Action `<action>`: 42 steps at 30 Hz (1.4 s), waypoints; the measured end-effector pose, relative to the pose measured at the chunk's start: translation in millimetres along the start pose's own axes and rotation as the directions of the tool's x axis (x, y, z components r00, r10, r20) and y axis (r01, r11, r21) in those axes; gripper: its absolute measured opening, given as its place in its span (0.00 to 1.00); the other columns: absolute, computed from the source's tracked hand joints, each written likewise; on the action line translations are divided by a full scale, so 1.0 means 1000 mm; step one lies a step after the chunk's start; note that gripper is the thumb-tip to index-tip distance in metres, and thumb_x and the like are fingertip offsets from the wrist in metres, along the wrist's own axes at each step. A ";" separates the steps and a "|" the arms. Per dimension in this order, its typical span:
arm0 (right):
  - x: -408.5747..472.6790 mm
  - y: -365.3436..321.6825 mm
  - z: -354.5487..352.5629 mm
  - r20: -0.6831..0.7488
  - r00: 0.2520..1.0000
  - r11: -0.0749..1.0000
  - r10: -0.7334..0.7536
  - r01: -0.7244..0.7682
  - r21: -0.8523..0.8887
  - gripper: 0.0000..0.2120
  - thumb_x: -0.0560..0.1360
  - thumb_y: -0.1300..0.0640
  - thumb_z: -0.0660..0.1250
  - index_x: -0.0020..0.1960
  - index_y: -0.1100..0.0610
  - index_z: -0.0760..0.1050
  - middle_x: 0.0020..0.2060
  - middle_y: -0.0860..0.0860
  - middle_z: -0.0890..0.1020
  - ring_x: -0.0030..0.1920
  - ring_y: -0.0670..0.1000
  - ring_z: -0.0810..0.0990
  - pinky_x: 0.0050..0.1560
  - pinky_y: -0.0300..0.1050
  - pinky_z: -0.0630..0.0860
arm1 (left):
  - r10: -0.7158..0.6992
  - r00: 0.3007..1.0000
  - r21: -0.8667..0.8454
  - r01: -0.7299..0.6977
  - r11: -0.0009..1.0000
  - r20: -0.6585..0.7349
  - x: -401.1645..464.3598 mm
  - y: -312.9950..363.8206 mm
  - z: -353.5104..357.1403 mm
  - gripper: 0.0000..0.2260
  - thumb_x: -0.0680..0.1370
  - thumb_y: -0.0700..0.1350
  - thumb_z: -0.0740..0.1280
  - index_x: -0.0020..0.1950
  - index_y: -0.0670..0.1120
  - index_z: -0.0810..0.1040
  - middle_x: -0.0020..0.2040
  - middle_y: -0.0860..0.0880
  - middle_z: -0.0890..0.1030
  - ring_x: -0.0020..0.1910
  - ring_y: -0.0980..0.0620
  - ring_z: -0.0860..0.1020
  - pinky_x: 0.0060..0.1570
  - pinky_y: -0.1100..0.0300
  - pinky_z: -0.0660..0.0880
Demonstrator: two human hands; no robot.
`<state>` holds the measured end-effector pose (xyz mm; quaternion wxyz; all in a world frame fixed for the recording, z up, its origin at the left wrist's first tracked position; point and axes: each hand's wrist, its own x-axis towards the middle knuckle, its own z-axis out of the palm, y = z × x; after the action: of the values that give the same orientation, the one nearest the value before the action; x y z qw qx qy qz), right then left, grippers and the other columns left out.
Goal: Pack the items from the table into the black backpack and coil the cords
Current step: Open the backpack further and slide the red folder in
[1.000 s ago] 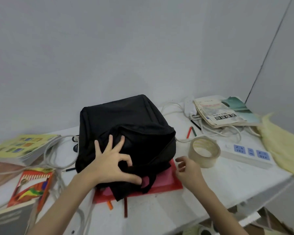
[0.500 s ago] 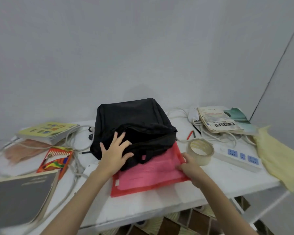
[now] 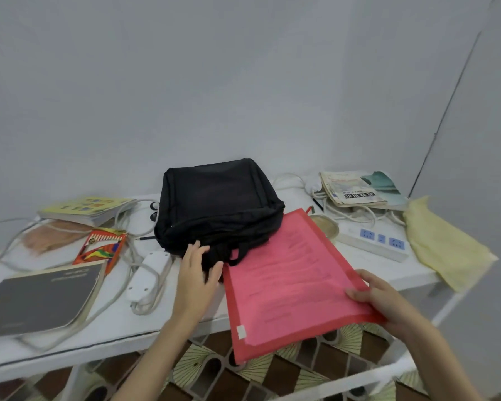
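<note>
On a white table (image 3: pixel 119 331) against a grey wall, the black backpack (image 3: pixel 217 209) lies flat among books and cords. The left hand (image 3: pixel 195 270) rests straight-fingered on its near edge, and the right hand (image 3: pixel 383 299) pinches the red document folder's (image 3: pixel 289 282) corner, holding it beside the backpack

My left hand (image 3: pixel 196 266) reaches forward, fingers straight and loosely spread, fingertips resting on the black backpack (image 3: pixel 219 209) at its near edge, thumb out to the right. My left forearm runs up from the lower middle. My right hand (image 3: pixel 381 299) pinches the near right edge of the red folder (image 3: pixel 289 282), thumb on top, fingers curled beneath, with that forearm coming in from the lower right.
</note>
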<state>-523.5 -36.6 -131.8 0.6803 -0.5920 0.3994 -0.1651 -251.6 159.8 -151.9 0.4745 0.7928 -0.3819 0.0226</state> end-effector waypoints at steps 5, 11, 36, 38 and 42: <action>-0.030 0.015 -0.030 0.073 0.994 0.995 -0.085 0.081 0.052 0.34 0.52 0.54 0.82 0.56 0.58 0.76 0.44 0.59 0.84 0.39 0.57 0.83 0.32 0.43 0.79 | -0.379 0.915 -0.182 0.400 0.898 0.139 -0.026 0.036 0.000 0.14 0.77 0.53 0.65 0.50 0.41 0.74 0.41 0.44 0.78 0.35 0.48 0.77 0.34 0.59 0.74; -0.040 0.047 -0.063 0.147 0.989 0.996 -0.034 0.021 0.090 0.42 0.52 0.54 0.84 0.63 0.54 0.71 0.53 0.57 0.83 0.51 0.61 0.82 0.44 0.49 0.81 | -0.386 0.605 -0.288 0.728 0.622 0.696 -0.030 0.047 0.014 0.20 0.66 0.52 0.74 0.44 0.36 0.79 0.42 0.39 0.81 0.36 0.49 0.81 0.36 0.61 0.78; -0.016 0.023 0.012 -0.166 0.971 0.980 -0.171 0.186 0.077 0.13 0.73 0.48 0.67 0.49 0.58 0.81 0.42 0.54 0.86 0.44 0.54 0.84 0.49 0.50 0.79 | -0.269 0.729 -0.456 0.627 0.631 0.629 -0.046 0.053 -0.001 0.10 0.79 0.44 0.63 0.58 0.44 0.77 0.48 0.44 0.85 0.44 0.49 0.84 0.38 0.56 0.80; -0.014 0.021 0.014 -0.156 0.963 0.966 -0.220 0.237 0.102 0.11 0.74 0.52 0.68 0.54 0.55 0.79 0.45 0.55 0.85 0.47 0.57 0.84 0.54 0.56 0.78 | -0.241 0.762 -0.471 0.581 0.664 0.601 -0.045 0.052 -0.004 0.10 0.79 0.43 0.63 0.58 0.43 0.77 0.49 0.43 0.84 0.45 0.47 0.83 0.41 0.55 0.81; -0.008 0.014 0.024 -0.026 0.967 0.957 -0.254 0.255 0.138 0.14 0.75 0.58 0.67 0.60 0.53 0.75 0.48 0.55 0.85 0.49 0.57 0.83 0.52 0.56 0.78 | -0.204 0.893 -0.542 0.410 0.733 0.400 -0.037 0.045 -0.013 0.08 0.80 0.42 0.61 0.57 0.46 0.77 0.51 0.44 0.83 0.48 0.47 0.82 0.47 0.56 0.80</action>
<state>-514.3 -10.9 -142.7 0.6919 -0.5885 0.3098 -0.2812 -302.0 180.2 -126.4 0.6357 0.6407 -0.3002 -0.3087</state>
